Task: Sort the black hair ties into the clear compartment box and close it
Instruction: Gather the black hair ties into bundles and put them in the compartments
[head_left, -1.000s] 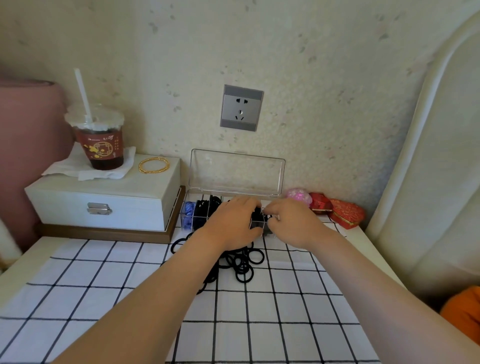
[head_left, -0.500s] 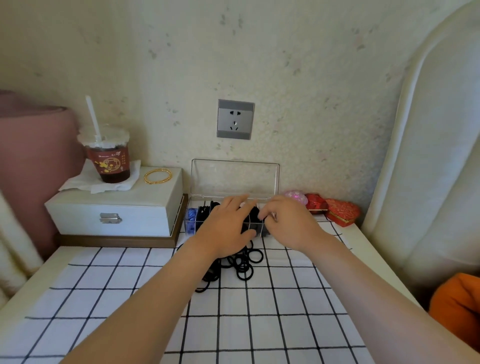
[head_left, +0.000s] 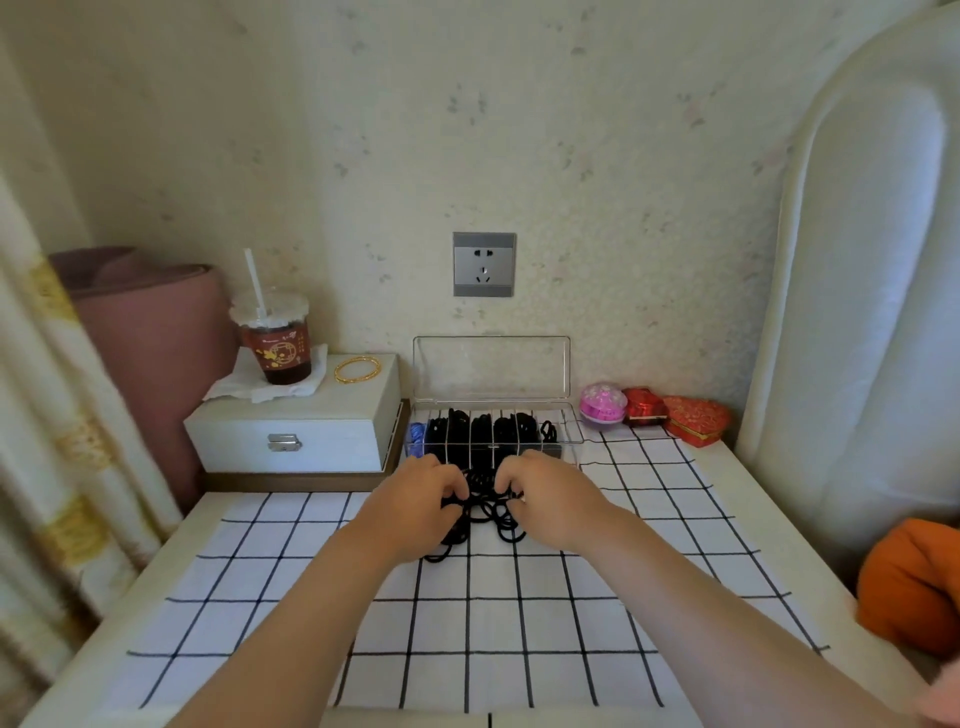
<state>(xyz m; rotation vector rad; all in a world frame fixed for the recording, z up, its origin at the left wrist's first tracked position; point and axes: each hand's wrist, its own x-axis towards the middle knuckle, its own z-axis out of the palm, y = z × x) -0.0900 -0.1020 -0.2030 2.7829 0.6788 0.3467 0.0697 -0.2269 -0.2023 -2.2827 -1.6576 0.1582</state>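
L hand (head_left: 415, 501) & R hand (head_left: 548, 501) curl fingers into the loose hair ties (head_left: 485, 515) piled on the surface's checked cloth (head_left: 467, 623), w/ the clear box (head_left: 567, 435), lid up & part-filled, just beyond at 12 o'clock.

The compartment box (head_left: 491, 436) is set at the table's (head_left: 758, 519) back edge, hair ties (head_left: 483, 506) piled just before it. A case (head_left: 296, 431) bearing a cup (head_left: 278, 343) and bangle (head_left: 357, 370) is placed back left, trinket boxes (head_left: 644, 405) back right.

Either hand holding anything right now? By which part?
Both. The left hand and right hand curl their fingertips into the loose hair ties, pinching loops at the pile's top. How many cannot be told.
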